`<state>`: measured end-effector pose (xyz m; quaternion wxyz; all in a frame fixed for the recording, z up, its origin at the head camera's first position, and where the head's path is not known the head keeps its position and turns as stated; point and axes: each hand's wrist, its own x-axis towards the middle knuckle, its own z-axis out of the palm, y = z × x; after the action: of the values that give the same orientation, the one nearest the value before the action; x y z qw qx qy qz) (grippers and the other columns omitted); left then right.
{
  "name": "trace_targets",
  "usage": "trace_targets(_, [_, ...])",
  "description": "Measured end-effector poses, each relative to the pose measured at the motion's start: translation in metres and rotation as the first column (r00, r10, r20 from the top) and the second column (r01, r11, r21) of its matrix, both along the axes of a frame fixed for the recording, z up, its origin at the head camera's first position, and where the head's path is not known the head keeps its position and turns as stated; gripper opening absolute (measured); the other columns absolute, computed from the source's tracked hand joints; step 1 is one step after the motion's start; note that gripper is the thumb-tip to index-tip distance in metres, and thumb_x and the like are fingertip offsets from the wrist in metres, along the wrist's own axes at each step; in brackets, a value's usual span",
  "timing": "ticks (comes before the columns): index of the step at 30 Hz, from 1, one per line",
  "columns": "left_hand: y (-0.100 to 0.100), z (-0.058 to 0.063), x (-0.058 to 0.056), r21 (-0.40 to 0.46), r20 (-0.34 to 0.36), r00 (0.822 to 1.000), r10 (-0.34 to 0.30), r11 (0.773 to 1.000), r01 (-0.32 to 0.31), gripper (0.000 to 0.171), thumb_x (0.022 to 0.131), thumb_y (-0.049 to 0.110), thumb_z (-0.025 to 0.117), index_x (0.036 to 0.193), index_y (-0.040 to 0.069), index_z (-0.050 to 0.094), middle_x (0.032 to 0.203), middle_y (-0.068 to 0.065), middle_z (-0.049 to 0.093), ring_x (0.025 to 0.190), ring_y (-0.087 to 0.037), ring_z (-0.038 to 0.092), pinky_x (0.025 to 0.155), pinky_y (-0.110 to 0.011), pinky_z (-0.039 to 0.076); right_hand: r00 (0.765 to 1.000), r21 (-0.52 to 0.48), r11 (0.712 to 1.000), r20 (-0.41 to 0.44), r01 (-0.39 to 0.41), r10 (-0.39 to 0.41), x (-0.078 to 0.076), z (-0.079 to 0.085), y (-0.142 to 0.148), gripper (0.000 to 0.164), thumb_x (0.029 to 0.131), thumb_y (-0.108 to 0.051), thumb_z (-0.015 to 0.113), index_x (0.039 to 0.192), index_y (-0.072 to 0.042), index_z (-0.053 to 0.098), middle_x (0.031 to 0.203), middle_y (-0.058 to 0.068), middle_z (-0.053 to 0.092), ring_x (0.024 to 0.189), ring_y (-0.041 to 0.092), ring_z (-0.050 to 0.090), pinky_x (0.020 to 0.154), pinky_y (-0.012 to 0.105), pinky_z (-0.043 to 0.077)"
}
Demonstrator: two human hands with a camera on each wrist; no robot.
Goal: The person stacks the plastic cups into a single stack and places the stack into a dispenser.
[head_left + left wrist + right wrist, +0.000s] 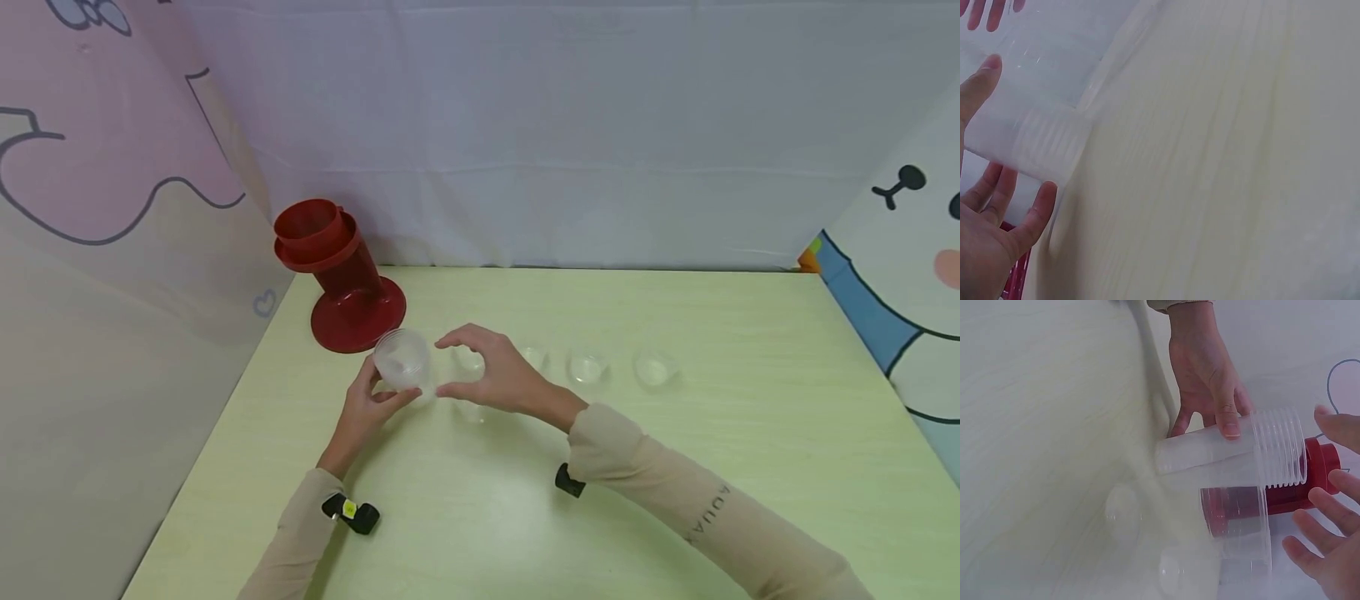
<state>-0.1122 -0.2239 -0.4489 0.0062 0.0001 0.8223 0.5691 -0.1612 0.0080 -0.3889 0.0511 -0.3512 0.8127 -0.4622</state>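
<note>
A stack of nested clear plastic cups (402, 358) is held in my left hand (363, 417), its thumb and fingers around the lower part. In the right wrist view the stack (1216, 450) leans over, its several rims close together. My right hand (498, 371) is just right of the stack with thumb and fingers spread apart, and nothing is between them. Beside the stack, a single clear cup (1247, 525) shows in the right wrist view. More clear cups stand in a row to the right, among them one cup (587, 365) and the rightmost cup (655, 368).
Behind the left hand stands a red tube-shaped holder (352, 292) on a round base, its top open. Printed cloth (525, 150) hangs around the back and sides of the pale wooden table (750, 467).
</note>
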Motion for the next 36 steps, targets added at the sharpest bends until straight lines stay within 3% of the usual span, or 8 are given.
trace_targets(8, [0.000, 0.001, 0.000, -0.009, -0.010, 1.000, 0.005, 1.000, -0.005, 0.079, 0.083, 0.023, 0.075, 0.146, 0.017, 0.027, 0.144, -0.009, 0.038, 0.129, -0.028, 0.039, 0.094, -0.041, 0.047, 0.999, -0.014, 1.000, -0.025, -0.024, 0.023, 0.001, -0.007, 0.005, 0.054, 0.074, -0.027, 0.082, 0.120, -0.011, 0.060, 0.120, -0.003, 0.059, 0.115, 0.019, 0.053, 0.099, 0.038, 0.043])
trace_targets(14, [0.000, 0.001, 0.000, -0.010, -0.008, 1.000, 0.000, 1.000, 0.000, 0.080, 0.083, 0.024, 0.075, 0.146, 0.018, 0.027, 0.143, -0.008, 0.039, 0.128, -0.027, 0.040, 0.092, -0.039, 0.049, 0.999, -0.001, 1.000, -0.039, -0.023, 0.023, 0.004, -0.012, 0.009, 0.054, 0.074, -0.028, 0.082, 0.120, -0.012, 0.060, 0.119, -0.003, 0.059, 0.115, 0.017, 0.053, 0.100, 0.036, 0.042])
trace_targets(24, [0.000, 0.000, 0.000, 0.001, -0.011, 1.000, -0.004, 1.000, 0.004, 0.080, 0.082, 0.022, 0.075, 0.146, 0.018, 0.027, 0.142, -0.008, 0.040, 0.127, -0.026, 0.041, 0.090, -0.032, 0.050, 1.000, 0.030, 1.000, -0.017, -0.004, 0.004, 0.006, -0.020, 0.015, 0.056, 0.074, -0.032, 0.081, 0.122, -0.015, 0.058, 0.122, -0.005, 0.057, 0.117, 0.011, 0.049, 0.102, 0.035, 0.040])
trace_targets(36, [0.000, -0.002, 0.000, -0.003, -0.006, 1.000, 0.003, 1.000, -0.003, 0.080, 0.082, 0.023, 0.075, 0.146, 0.018, 0.027, 0.142, -0.008, 0.040, 0.126, -0.026, 0.042, 0.091, -0.033, 0.050, 0.999, 0.022, 1.000, 0.039, 0.009, -0.010, 0.009, -0.030, 0.021, 0.065, 0.072, -0.034, 0.083, 0.127, -0.014, 0.053, 0.125, -0.003, 0.052, 0.117, 0.018, 0.048, 0.095, 0.042, 0.046])
